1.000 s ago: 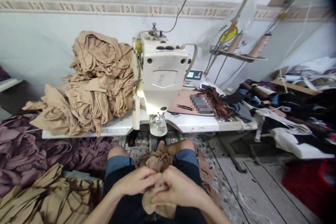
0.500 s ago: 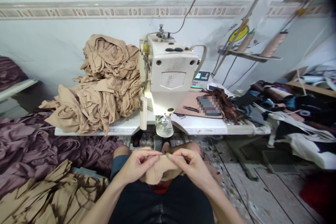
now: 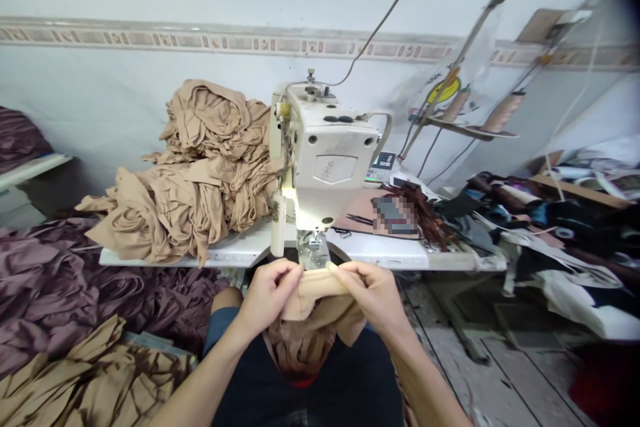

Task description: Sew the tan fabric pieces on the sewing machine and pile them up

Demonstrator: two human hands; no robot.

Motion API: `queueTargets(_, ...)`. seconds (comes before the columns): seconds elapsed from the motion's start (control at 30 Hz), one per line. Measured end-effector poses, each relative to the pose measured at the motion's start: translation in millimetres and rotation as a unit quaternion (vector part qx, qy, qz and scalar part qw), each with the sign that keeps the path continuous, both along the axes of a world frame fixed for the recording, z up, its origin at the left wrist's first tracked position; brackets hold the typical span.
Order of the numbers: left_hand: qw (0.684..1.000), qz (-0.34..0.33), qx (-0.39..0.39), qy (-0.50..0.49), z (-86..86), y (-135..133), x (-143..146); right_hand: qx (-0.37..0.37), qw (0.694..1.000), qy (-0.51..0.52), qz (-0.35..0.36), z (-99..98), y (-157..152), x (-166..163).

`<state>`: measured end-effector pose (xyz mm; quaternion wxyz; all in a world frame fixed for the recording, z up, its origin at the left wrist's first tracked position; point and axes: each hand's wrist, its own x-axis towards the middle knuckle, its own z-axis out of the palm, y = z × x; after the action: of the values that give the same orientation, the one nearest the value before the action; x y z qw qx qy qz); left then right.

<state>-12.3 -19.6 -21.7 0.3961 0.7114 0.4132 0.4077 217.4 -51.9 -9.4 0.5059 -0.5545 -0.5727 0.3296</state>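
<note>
A piece of tan fabric [image 3: 320, 290] is stretched between my two hands, its folded upper edge running level just in front of the sewing machine's arm end. My left hand [image 3: 273, 293] pinches the left end of that edge between thumb and fingers. At the other end, my right hand [image 3: 373, 293] grips it the same way. The rest of the cloth hangs in loose folds over my lap. Right behind the fabric stands the white sewing machine [image 3: 330, 167], with its lit needle area above the narrow metal bed [image 3: 313, 250].
Heaped tan fabric [image 3: 185, 200] covers the left of the white table [image 3: 395, 253]. On the right lie thread snips [image 3: 360, 219], a blurred-out item and dark brown strips [image 3: 425, 207]. Thread cones [image 3: 505, 112] stand above. Purple cloth [image 3: 125, 300] and more tan pieces [image 3: 85, 373] are piled lower left.
Both hands have risen toward the machine with the tan fabric and pulled its edge out straighter. More of the cloth now hangs in view below. The camera view has shifted slightly.
</note>
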Motion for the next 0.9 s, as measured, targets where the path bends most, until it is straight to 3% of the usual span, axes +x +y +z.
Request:
queueTargets(0.17,0.994,0.071,-0.084,-0.022,7.1,15,8,-0.024,0.997,0.077,0.001,-11.1,19,5)
queueTargets(0.33,0.990,0.097,-0.051,-0.088,7.1,30,17,-0.009,0.993,0.112,-0.037,-19.7,31,6)
queueTargets(0.6,0.985,0.082,-0.046,-0.148,-2.1,49,32,-0.003,0.987,0.147,-0.063,-26.4,48,12)
queueTargets(0.77,0.981,0.055,-0.058,-0.179,-4.9,53,34,-0.008,0.990,0.124,-0.061,-33.3,43,15)
queueTargets(0.9,0.979,0.079,-0.067,-0.174,-11.4,51,27,-0.023,0.993,0.098,-0.068,-56.4,24,21)
